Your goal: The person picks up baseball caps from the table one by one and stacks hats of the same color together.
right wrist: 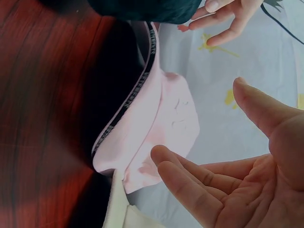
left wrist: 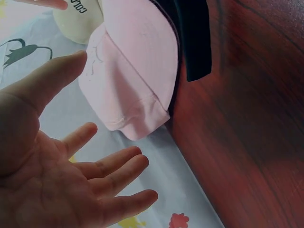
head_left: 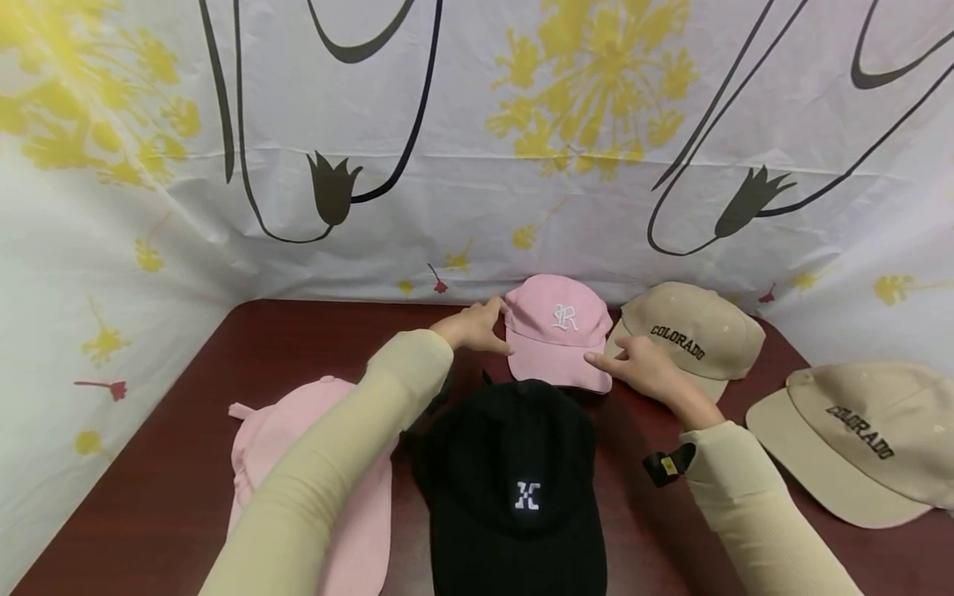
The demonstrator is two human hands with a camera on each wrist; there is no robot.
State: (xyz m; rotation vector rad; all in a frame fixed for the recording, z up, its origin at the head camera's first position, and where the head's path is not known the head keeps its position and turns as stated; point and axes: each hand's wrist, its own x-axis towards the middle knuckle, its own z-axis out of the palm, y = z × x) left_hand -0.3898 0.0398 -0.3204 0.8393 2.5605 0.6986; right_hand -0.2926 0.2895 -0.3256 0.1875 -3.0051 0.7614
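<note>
A pink cap with a white letter emblem sits at the back of the table, its brim toward me. My left hand is at its left side, and the left wrist view shows that hand with fingers spread and nothing gripped. On the other side of the cap is my right hand, thumb near the brim. In the right wrist view its fingers are extended near the pink cap, the palm bare. Whether any fingertip touches the cap, I cannot tell. A black cap lies in front.
Another pink cap lies at left, partly hidden by my left sleeve. Two beige COLORADO caps, one at the back right and one nearer, flank my right arm. Patterned white cloth hangs behind the dark red table.
</note>
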